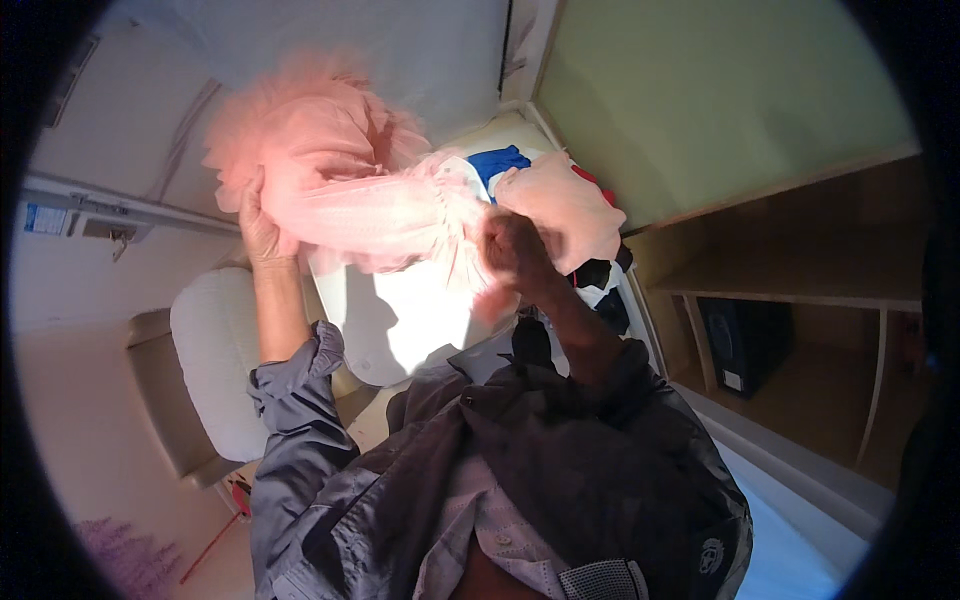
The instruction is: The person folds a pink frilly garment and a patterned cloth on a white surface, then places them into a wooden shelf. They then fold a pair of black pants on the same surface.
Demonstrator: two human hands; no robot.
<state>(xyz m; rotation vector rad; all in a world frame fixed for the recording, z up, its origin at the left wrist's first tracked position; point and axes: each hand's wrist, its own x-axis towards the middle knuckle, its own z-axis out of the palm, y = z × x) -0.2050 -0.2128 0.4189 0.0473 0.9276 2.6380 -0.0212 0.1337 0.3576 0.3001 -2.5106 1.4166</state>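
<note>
A pink tulle dress (pixel 350 205) stretches between my two hands, its ruffled, bunched part at the far left and a narrower gathered part toward the right. My left hand (pixel 262 225) grips its left side, the thumb showing at the edge and the other fingers partly behind the cloth. Closed in a fist, my right hand (pixel 510 245) holds the gathered end, slightly blurred. Beneath the dress is a brightly lit white surface (pixel 400 330). Another peach-pink cloth (pixel 565 210) lies just beyond my right hand, next to a blue cloth (pixel 497 163).
A padded light-grey seat or cushion (pixel 220 360) stands at the left. To the right is a wooden shelf unit (pixel 800 275) with a black box (pixel 748 345) inside, below a pale green panel (pixel 720 90). Dark and white items (pixel 605 290) lie beside the shelf's edge.
</note>
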